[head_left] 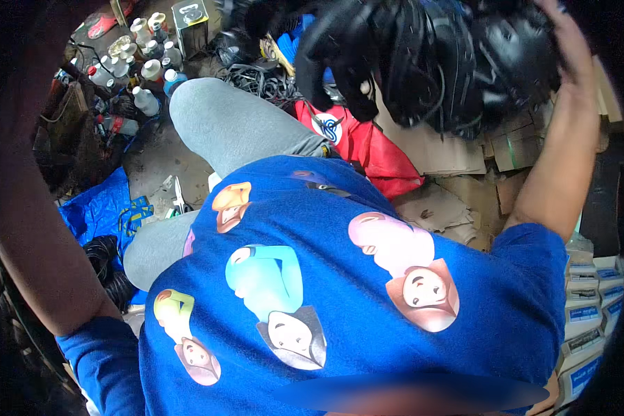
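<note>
My right arm reaches up along the right side, and my right hand [568, 41] is at the top right, against a large black bundle [423, 62]. The bundle looks like many dark, glossy straps or strips gathered together, with loose loops hanging down. My right hand grips its right side; part of the fingers is hidden by it and by the top edge. On the left, my bare left arm [45, 270] runs up into the dark rim, and the left hand is out of sight. Below the bundle lies a red cloth or bag [388, 163] with a round white emblem.
Several white plastic bottles [145, 100] stand at the upper left beside a square metal can [190, 24]. Tangled black strips [260, 82] lie past my knee. A blue plastic sheet [97, 204] and scissors [179, 194] are at left; cardboard [451, 208] and stacked boxes [581, 315] at right.
</note>
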